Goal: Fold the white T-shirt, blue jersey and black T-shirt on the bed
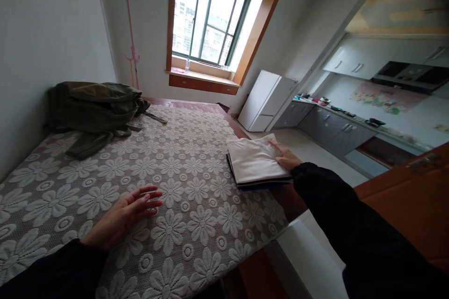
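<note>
A stack of folded clothes (pixel 254 161) lies near the right edge of the table, a white piece on top and dark ones beneath. My right hand (pixel 285 155) rests on the right side of the white folded cloth, fingers stretched over it and touching it. Over the left part of the flower-patterned lace tablecloth (pixel 194 187) is my left hand (pixel 131 210), fingers apart and holding nothing. Whether its fingers touch the cloth I cannot tell. Black sleeves cover both forearms.
A dark green backpack (pixel 94 110) lies at the table's far left, its straps trailing on the cloth. Behind stand a pink coat rack (pixel 130 23) and a white fridge (pixel 264 100). Kitchen cabinets (pixel 329 126) and a brown wooden door (pixel 410 201) are at the right.
</note>
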The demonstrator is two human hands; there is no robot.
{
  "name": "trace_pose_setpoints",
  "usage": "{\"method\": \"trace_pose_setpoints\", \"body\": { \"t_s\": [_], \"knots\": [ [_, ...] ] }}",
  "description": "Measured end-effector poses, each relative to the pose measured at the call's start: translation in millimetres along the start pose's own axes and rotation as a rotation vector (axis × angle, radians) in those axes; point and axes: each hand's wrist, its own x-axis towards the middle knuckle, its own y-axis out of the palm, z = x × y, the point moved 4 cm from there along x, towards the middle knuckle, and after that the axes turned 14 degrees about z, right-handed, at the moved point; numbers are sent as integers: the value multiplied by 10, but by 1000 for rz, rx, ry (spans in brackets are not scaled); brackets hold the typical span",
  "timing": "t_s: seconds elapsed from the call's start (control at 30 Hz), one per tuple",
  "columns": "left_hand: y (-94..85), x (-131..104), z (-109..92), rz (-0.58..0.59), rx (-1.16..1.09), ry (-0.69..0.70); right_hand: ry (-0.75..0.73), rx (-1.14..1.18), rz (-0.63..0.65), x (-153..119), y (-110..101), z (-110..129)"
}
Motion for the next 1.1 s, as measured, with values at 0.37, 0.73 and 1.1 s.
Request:
{"method": "trace_pose_setpoints", "body": {
  "t_s": [0.37,0.73,1.1],
  "knots": [
    [13,5,6,-27,34,-10,-148,-499,-119,-188,161,1249],
    [-9,2,-29,-25,18,-39,156,-352,86,377,672,524],
    [-17,24,-16,-6,27,-41,86,-351,113,429,671,499]
  ]
}}
